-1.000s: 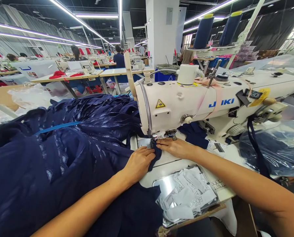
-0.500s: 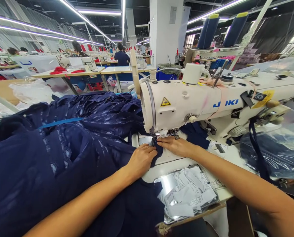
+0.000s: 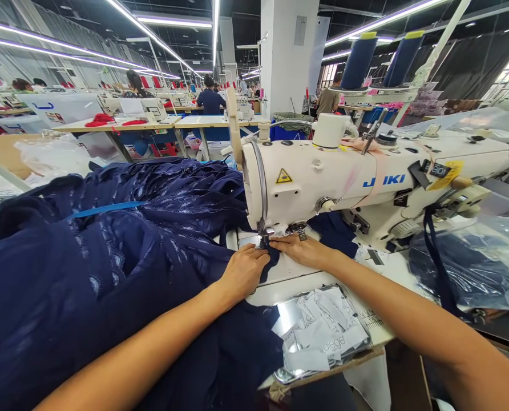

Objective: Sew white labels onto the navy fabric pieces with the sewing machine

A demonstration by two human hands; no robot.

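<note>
A navy blue garment point(image 3: 143, 245) with scalloped lace bands is heaped to the left of the white sewing machine point(image 3: 306, 177). Part of it runs under the presser foot point(image 3: 265, 241). My left hand point(image 3: 243, 273) is closed over the cloth just in front of the foot, fingertips partly hidden. From the other side, my right hand point(image 3: 301, 251) pinches the edge of the same cloth close to the needle, its fingers pressed together. The exact grip under the right fingers is hidden.
A metal tray point(image 3: 280, 374) of white labels point(image 3: 323, 325) lies at the table's front edge. Two navy thread cones point(image 3: 359, 61) stand above the machine. Bagged navy cloth point(image 3: 472, 262) lies at the right. Other people work at tables behind.
The view has shifted slightly, so the machine and tray sit a little further left. Both hands stay on the cloth by the needle, with only a slight move.
</note>
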